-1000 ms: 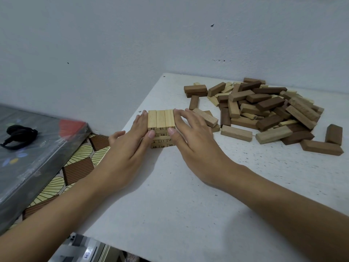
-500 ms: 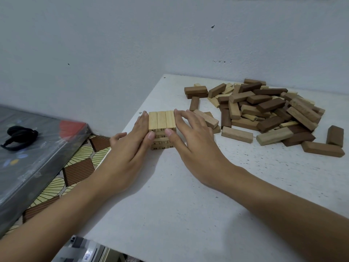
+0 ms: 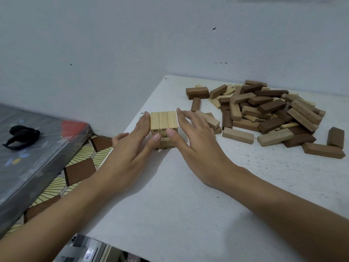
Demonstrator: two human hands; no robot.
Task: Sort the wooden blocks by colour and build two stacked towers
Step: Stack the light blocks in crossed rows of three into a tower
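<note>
The left hand (image 3: 130, 148) lay open, fingers straight and flat against the left side of the pale block tower (image 3: 164, 121), the thumb tip touching its near face. The right hand (image 3: 196, 140) was likewise open, its straight fingers along the tower's right side, the thumb tip on the near face just beside the left thumb. Neither hand curled around any block.

The tower stood between the two hands near the left edge of the white table (image 3: 188, 214). It was made of light-coloured blocks only. The top layer held three blocks side by side, running away from the camera, and the layers beneath showed printed numbers on the near face. The stack appeared square and upright.

To the right, well apart from the tower, lay the unsorted pile (image 3: 264, 110) - dark brown, mid-brown and pale blocks mixed and overlapping, with a few loose blocks at its edges.

Beyond the table's left edge were a patterned floor covering (image 3: 79, 167) and a grey flat surface (image 3: 37, 157) bearing a black item (image 3: 20, 133) - its kind could not be told.
</note>
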